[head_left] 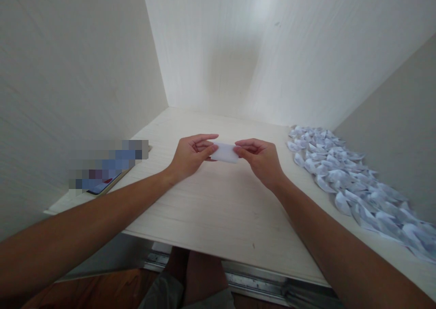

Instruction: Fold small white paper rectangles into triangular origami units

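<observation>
Between my two hands, a small white rectangular piece of folded paper (225, 152) is held up over the middle of the table. My left hand (195, 153) pinches its left end, thumb in front and fingers behind, with the index finger stretched out above. The right end sits between the thumb and fingers of my right hand (259, 156). Whatever lies behind the paper is hidden.
Many folded white paper pieces (344, 172) lie in rows along the right side of the pale table (211, 204). A phone (109, 177), partly blurred out, leans at the left wall. Panels enclose the table at the left, back and right.
</observation>
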Demonstrator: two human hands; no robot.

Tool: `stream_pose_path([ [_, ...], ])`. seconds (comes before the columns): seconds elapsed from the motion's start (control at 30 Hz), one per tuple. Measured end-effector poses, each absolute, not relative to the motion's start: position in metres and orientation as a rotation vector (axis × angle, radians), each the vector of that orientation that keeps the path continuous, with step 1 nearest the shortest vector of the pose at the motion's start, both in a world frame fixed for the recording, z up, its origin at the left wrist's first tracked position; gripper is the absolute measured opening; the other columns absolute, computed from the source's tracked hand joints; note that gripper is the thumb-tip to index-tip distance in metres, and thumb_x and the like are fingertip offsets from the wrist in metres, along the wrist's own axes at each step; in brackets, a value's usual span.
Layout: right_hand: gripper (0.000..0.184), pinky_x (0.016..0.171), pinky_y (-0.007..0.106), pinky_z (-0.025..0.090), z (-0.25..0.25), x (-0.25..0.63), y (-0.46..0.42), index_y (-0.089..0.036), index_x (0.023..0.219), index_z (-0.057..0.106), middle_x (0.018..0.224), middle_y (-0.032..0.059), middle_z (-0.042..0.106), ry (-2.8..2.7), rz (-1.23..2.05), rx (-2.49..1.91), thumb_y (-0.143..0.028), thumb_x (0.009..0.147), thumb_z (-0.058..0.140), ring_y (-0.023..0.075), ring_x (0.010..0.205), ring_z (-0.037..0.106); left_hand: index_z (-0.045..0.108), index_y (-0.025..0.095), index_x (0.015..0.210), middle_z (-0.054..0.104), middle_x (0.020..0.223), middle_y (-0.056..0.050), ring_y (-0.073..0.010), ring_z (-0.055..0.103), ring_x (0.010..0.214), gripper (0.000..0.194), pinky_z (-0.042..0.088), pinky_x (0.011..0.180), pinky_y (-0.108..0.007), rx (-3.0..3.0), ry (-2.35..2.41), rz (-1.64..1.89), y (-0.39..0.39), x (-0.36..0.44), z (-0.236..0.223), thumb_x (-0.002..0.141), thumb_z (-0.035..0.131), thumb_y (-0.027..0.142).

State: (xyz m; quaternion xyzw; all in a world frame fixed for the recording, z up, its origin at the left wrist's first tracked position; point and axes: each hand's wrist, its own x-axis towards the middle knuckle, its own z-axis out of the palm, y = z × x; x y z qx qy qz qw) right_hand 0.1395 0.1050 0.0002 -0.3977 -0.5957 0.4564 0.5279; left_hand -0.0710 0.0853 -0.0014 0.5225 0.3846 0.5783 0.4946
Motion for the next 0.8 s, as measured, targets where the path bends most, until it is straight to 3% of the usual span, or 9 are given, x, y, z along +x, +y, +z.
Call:
stream_pose_path([
  [0.3,0.031,0.072,0.035,0.061,0.003,0.142,0.105,-0.02,0.091,0.08,0.084,0.0072,0.081,-1.515,1.071,-0.993,-0.039,0.068,0.09,0.021,0.075,0.075,0.077,0.011,0.108,0.081,0.087,-0.008,-0.0238,0.079,0.08,0.052,0.069,0.064,-0.034,1.312,0.96,1.385,0.086,-0.072,-0.002,0.068,0.092,0.042],
  [0.5,0.012,0.065,0.03,0.052,0.012,0.139,0.096,-0.02,0.085,0.08,0.078,0.0041,0.079,-1.919,0.786,-1.038,-0.03,0.086,0.073,0.0167,0.067,0.068,0.079,0.014,0.109,0.081,0.085,-0.008,-0.0204,0.077,0.073,0.043,0.067,0.064,-0.03,1.555,0.97,1.359,0.082,-0.073,-0.003,0.075,0.087,0.04],
  [0.67,0.014,0.065,0.029,0.05,0.013,0.132,0.089,-0.02,0.081,0.076,0.076,0.0033,0.077,-1.821,0.704,-1.032,-0.029,0.088,0.068,0.0161,0.066,0.066,0.076,0.015,0.118,0.081,0.089,-0.008,-0.0197,0.077,0.074,0.055,0.068,0.068,-0.033,1.473,0.904,1.357,0.08,-0.07,-0.004,0.07,0.091,0.038],
  [0.8,0.015,0.068,0.031,0.052,0.005,0.129,0.089,-0.02,0.08,0.074,0.078,0.0034,0.076,-1.662,0.782,-0.94,-0.033,0.087,0.071,0.0172,0.07,0.067,0.079,0.013,0.094,0.081,0.087,-0.008,-0.0194,0.076,0.076,0.042,0.067,0.071,-0.033,1.296,0.864,1.378,0.081,-0.066,-0.006,0.064,0.096,0.037],
])
